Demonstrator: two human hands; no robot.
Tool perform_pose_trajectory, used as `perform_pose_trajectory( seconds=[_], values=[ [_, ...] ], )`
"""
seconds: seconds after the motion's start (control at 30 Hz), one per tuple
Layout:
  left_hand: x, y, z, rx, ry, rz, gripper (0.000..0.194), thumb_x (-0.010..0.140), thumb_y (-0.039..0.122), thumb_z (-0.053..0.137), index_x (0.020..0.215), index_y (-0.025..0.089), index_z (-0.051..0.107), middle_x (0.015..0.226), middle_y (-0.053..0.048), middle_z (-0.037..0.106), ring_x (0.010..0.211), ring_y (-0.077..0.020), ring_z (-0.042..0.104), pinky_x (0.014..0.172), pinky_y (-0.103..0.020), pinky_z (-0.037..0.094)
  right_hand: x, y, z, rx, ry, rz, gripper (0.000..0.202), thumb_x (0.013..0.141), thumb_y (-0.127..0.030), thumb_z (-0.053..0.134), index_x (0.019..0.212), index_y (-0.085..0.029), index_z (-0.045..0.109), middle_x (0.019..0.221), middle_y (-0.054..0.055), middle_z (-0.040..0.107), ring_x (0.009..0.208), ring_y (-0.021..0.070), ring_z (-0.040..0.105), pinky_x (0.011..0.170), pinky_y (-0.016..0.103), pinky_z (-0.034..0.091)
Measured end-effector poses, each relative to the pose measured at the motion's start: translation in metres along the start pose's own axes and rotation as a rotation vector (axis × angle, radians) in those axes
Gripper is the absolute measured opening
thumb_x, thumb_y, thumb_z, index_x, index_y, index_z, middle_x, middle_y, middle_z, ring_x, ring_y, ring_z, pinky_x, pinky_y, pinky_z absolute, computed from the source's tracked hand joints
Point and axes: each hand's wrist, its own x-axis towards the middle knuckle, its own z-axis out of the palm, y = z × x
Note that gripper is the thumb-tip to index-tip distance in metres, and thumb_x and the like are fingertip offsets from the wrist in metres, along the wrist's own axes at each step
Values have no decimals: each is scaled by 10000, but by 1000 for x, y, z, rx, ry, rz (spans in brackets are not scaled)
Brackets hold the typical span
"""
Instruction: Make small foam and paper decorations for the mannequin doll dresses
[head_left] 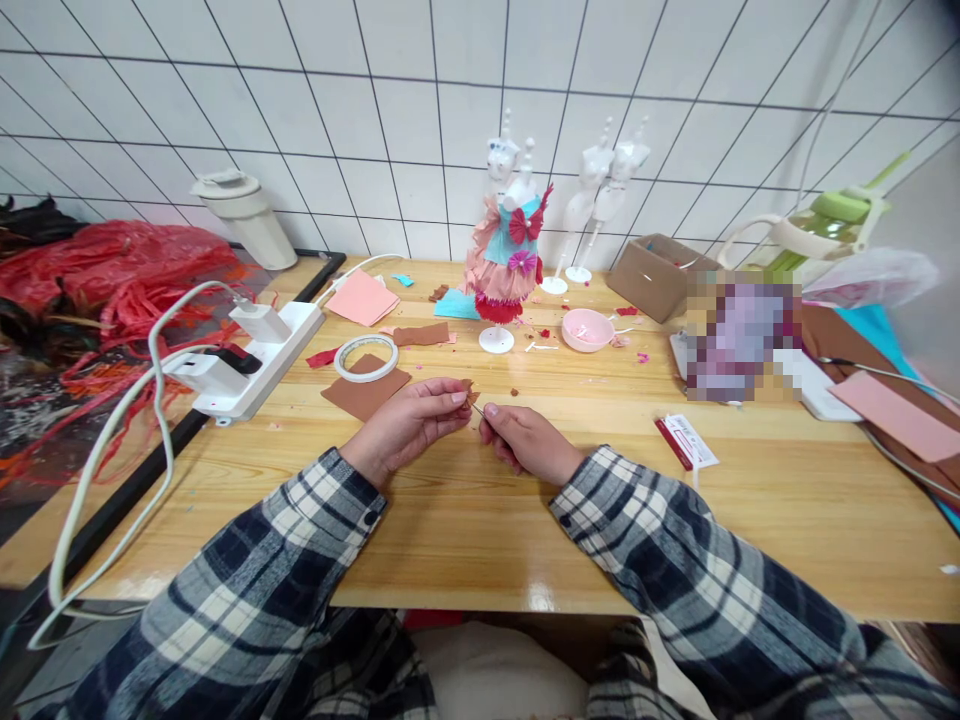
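My left hand [411, 425] pinches a small crumpled brown piece [469, 396] between thumb and fingers, above the wooden table. From the right, my right hand [529, 438] closes round a thin metal tool [478, 410], whose tip reaches the brown piece; most of the tool is hidden in the fingers. Behind and left of my left hand lies a brown sheet [360, 397] with a white tape roll [366, 357] resting on it. Beyond both hands stands a small mannequin in a pink, blue and red paper dress [510, 245].
A pink bowl [588, 330] sits behind my right hand, with scraps around it. Bare mannequins [596, 185] and a cardboard box [651, 278] stand farther back. At left is a power strip [262, 365] with cables; a small card [686, 441] lies at right.
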Motion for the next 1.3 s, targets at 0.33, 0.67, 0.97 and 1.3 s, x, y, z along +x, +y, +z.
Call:
perform_pose_trajectory(
  seconds=[0.33,0.67,0.97,1.3],
  values=[
    [1,-1,-1,27,-10,-4,154,696,69,726,838,111,682,802,-42,694,713,-124,673,740,-237,559,0,-1,0,21,-26,-30,430,943,-517,327,712,-186,476,460,-74,371,376,67,349,349,166,304],
    [1,-2,0,27,-18,-7,144,694,74,726,827,111,685,814,-40,693,717,-119,664,747,-242,553,-1,-4,1,43,-27,21,423,933,-522,355,693,-188,455,472,-75,352,382,63,326,353,167,285],
    [2,-2,-3,31,-12,-1,142,707,72,714,834,120,669,817,-34,697,768,-132,676,795,-252,541,0,-5,1,6,-34,9,413,933,-500,358,665,-193,424,480,-71,353,392,64,319,351,168,269],
    [2,-1,-2,21,20,5,154,722,52,688,853,125,659,821,-38,710,727,-129,685,745,-236,549,0,0,0,23,13,-12,447,928,-555,317,738,-189,487,452,-69,403,370,75,371,354,172,327]
  ],
)
